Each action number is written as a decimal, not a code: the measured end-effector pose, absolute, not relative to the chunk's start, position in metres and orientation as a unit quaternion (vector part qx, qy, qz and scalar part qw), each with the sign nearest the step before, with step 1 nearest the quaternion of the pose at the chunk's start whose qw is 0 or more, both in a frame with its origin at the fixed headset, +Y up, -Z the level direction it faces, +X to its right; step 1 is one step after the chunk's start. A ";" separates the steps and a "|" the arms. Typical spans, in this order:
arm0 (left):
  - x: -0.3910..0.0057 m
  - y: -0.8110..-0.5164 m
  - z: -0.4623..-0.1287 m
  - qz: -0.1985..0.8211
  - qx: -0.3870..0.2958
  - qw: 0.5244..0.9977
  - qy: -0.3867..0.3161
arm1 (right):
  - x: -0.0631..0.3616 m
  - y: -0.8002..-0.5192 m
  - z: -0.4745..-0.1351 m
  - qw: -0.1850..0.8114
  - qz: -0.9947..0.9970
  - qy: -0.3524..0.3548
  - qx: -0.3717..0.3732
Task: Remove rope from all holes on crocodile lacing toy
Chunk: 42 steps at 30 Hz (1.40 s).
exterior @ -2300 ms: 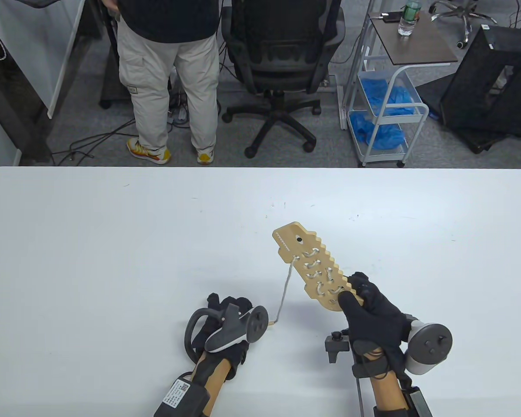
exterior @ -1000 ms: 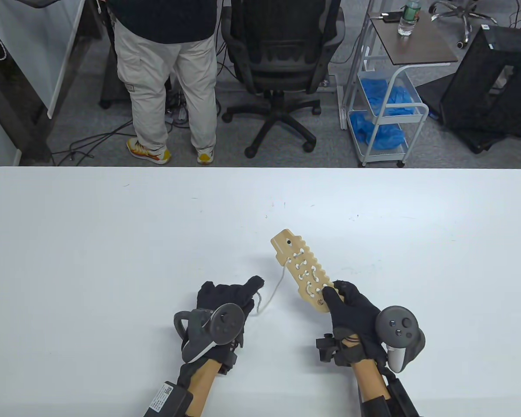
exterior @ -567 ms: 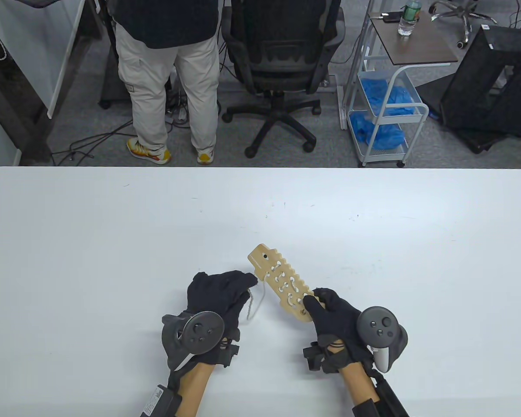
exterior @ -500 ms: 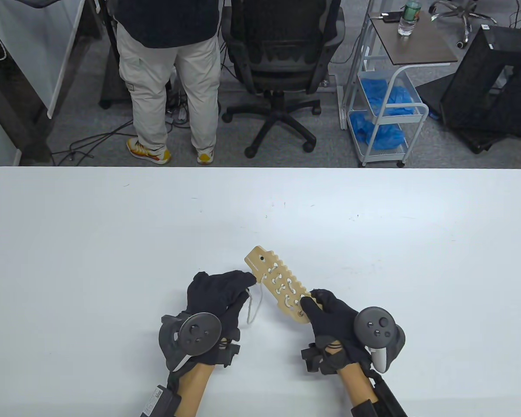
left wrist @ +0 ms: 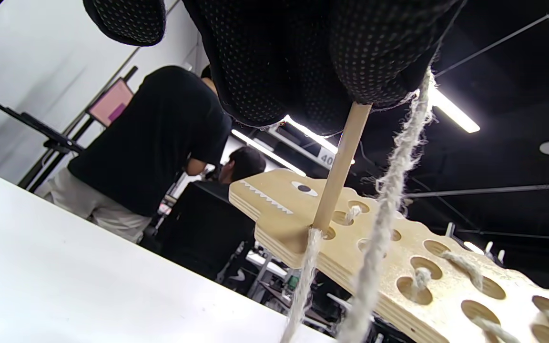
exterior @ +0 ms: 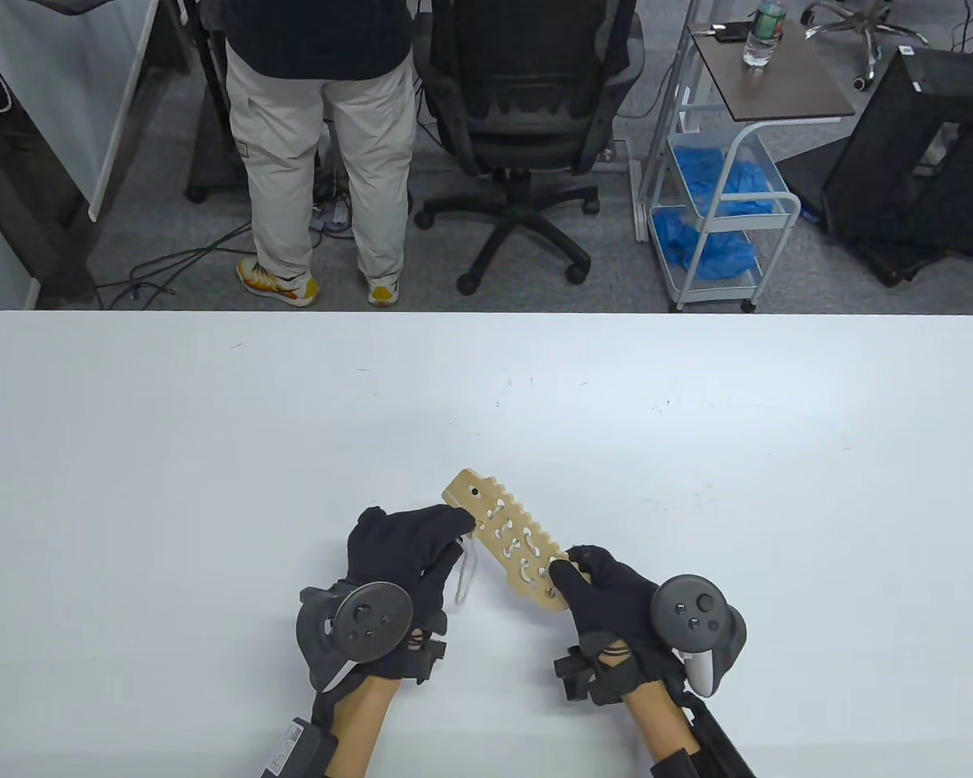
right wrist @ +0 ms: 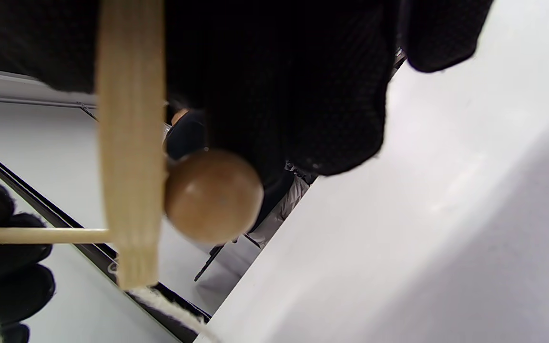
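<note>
White table (exterior: 211, 486), over which the crocodile lacing toy (exterior: 507, 543) is held clear of the surface, tail end clasped by the right hand (exterior: 608, 604). The rope (left wrist: 384, 224) is threaded through most holes — its wooden needle (left wrist: 339, 164), set at a hole near the head, is pinched by the left hand (exterior: 405, 551). A brown bead (right wrist: 213, 194) is seen against the toy's edge.

Beyond the white counter (exterior: 211, 454) I see a person (exterior: 320, 138) in pale trousers and yellow shoes, standing with their back to me on the grey floor. Just to their right is a black office chair (exterior: 527, 121). Farther right stands a white cart (exterior: 717, 203) with blue bags in its baskets, and on the brown side table (exterior: 778, 89) above it a water bottle (exterior: 760, 34). Cables (exterior: 170, 267) trail across the floor at left.
</note>
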State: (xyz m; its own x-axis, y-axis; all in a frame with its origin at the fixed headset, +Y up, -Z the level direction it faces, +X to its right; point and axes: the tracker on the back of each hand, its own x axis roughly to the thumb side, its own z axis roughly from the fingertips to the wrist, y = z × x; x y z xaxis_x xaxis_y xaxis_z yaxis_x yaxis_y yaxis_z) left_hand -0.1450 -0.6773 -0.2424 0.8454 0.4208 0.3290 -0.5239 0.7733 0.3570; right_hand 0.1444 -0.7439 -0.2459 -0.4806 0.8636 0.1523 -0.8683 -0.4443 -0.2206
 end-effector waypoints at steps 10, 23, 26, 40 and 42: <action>-0.144 -0.682 -0.245 0.203 0.212 0.949 -0.113 | 0.140 -0.741 -0.246 0.552 0.825 -0.118 0.042; -0.154 -0.683 -0.246 0.265 0.215 0.936 -0.086 | 0.142 -0.738 -0.244 0.610 0.784 -0.110 0.031; -0.161 -0.688 -0.251 0.326 0.194 0.923 -0.066 | 0.144 -0.737 -0.244 0.624 0.773 -0.108 0.032; -0.158 -0.736 -0.277 0.568 -0.059 0.808 -0.143 | 0.139 -0.737 -0.245 0.686 0.721 -0.082 0.058; -0.154 -0.738 -0.277 0.583 -0.069 0.796 -0.150 | 0.138 -0.736 -0.245 0.688 0.719 -0.079 0.063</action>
